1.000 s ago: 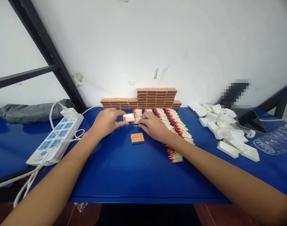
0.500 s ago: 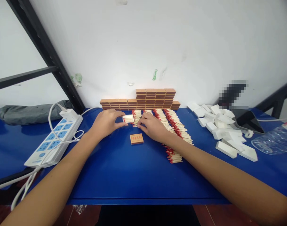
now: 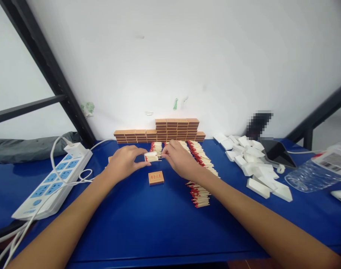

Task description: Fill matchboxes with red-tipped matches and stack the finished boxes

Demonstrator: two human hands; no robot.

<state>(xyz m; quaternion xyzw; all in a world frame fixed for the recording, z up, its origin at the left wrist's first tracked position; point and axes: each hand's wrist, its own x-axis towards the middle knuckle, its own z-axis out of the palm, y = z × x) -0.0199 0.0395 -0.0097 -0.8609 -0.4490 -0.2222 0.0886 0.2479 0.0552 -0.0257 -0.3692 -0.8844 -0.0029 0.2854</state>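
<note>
My left hand [image 3: 125,161] grips a small white matchbox tray [image 3: 151,154] between thumb and fingers, holding it by its left end. Red-tipped matchsticks [image 3: 152,158] lie in the tray, some ends reaching past its right side. At that side my right hand [image 3: 177,157] is closed in a pinch on matchsticks; its fingertips partly hide them. A closed orange matchbox [image 3: 156,178] with red characters lies on the blue table just in front of the hands. Rows of loose matches [image 3: 200,155] spread behind and under my right forearm.
Stacked matchboxes [image 3: 176,129] line the wall. White empty trays [image 3: 257,164] are heaped on the right, near a dark dustpan-like object [image 3: 278,153] and a plastic bottle [image 3: 313,173]. A power strip [image 3: 53,183] with white cables stands left, before a grey rolled bundle [image 3: 30,147].
The view has tilted, so the scene sits lower. My right hand has come to the tray's right end, and more matches show in the tray, which my left hand still holds.
</note>
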